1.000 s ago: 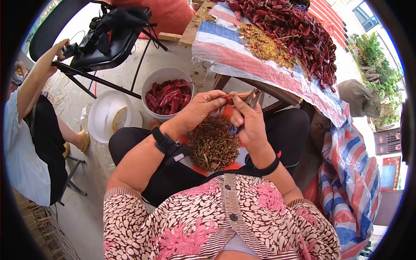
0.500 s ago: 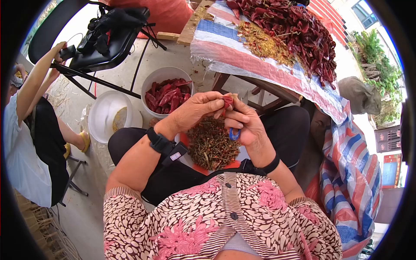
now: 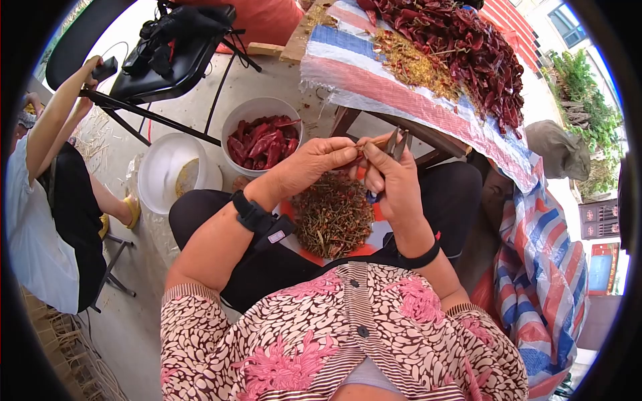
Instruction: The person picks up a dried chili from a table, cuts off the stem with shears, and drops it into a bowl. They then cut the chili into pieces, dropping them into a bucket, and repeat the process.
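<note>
My left hand (image 3: 319, 160) is closed, pinching a dried red chili (image 3: 362, 143) by its end. Just beside it, my right hand (image 3: 396, 179) grips scissors (image 3: 399, 142). Their metal blades point up and away from me, and a bit of blue handle shows under the palm. The fingertips of both hands meet at the chili, which is mostly covered by them. Below the hands, between my legs, a heap of chili stems and scraps (image 3: 333, 224) lies in a container whose rim is largely hidden.
Ahead left stands a white bucket (image 3: 233, 113) of red chili pieces, beside a white tub (image 3: 148, 184). A striped sheet (image 3: 348, 73) covers a table bearing dried chilies (image 3: 461, 53) and seeds (image 3: 418, 63). At left, a person (image 3: 50, 220) sits near a black chair (image 3: 170, 80).
The scissor blades now stick up from my right hand, where only the blue handle showed before. The red piece between my fingers is less visible. The person at left has raised a dark object slightly.
</note>
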Available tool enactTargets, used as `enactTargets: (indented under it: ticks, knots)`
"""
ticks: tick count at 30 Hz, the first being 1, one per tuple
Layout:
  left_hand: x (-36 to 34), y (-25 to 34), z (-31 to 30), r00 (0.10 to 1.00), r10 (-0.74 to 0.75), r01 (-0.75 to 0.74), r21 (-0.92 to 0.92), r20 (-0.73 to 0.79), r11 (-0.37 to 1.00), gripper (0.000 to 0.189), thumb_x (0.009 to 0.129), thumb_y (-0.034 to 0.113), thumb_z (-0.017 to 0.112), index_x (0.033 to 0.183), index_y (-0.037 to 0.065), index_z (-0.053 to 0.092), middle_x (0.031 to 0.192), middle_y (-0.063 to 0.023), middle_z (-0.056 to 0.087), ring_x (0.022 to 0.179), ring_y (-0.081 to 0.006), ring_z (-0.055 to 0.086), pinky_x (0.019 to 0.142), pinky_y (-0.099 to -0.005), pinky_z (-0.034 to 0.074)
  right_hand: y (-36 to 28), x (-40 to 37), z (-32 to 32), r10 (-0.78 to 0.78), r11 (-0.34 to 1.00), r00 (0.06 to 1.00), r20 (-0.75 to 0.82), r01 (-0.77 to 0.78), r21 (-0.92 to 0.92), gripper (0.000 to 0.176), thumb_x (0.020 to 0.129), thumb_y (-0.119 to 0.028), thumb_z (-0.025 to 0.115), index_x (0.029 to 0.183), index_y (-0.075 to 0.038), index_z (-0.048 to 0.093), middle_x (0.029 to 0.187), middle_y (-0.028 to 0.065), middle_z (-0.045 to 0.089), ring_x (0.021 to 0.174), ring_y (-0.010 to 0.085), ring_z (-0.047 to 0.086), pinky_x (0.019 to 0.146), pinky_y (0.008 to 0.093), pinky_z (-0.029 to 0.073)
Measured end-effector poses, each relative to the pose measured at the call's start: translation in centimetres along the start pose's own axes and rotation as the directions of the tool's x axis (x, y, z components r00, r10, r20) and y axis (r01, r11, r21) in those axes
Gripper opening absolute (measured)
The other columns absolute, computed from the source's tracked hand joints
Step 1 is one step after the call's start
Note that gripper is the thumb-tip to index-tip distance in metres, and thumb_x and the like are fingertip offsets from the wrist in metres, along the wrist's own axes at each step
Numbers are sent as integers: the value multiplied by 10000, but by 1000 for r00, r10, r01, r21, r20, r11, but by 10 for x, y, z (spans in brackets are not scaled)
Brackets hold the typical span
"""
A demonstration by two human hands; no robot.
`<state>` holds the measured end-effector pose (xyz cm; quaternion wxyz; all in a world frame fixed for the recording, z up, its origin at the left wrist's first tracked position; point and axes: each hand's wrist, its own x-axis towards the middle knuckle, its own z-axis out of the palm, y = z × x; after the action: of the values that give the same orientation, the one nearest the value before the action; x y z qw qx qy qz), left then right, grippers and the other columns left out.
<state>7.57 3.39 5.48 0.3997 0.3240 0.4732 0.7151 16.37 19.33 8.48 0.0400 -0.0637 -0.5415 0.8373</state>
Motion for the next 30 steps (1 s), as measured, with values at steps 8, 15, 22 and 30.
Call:
enactTargets:
  ticks: [8, 15, 22, 30]
  knots:
    - [-7, 6, -4, 994, 37, -39, 17, 107, 999, 303, 979, 332, 511, 962, 46, 609, 880, -4, 587, 842, -93, 540, 795, -258, 436, 7, 9, -20, 381, 399, 826, 416, -553, 732, 99, 959, -118, 534, 1008, -38, 565, 833, 64, 616, 440, 5, 392, 389, 171, 302]
    - [-4, 7, -32, 980, 93, 16, 531, -178, 847, 204, 954, 177, 529, 996, 1, 622, 923, -48, 633, 843, -135, 573, 794, -276, 456, -7, -6, -20, 246, 966, 968, 46, -241, -91, 92, 874, -66, 627, 933, -89, 561, 823, 4, 616, 479, 15, 429, 401, 173, 311]
    - [-9, -21, -83, 852, 381, 360, 930, -358, 71, 169, 846, 144, 578, 979, 132, 681, 962, -35, 672, 945, -247, 552, 926, -414, 334, 41, -16, -62, 170, 682, 978, 121, -28, -731, 166, 792, -15, 561, 952, -37, 600, 885, 98, 567, 708, 180, 586, 608, 308, 488]
    - [3, -81, -127, 850, 418, 467, 827, -322, -312, 309, 807, 204, 623, 1081, 62, 608, 1021, -86, 647, 1091, -271, 527, 931, -478, 337, -90, 44, -153, -280, 196, 959, 40, 98, -976, 206, 896, -194, 521, 946, -21, 620, 935, 197, 608, 937, 363, 574, 843, 425, 448]
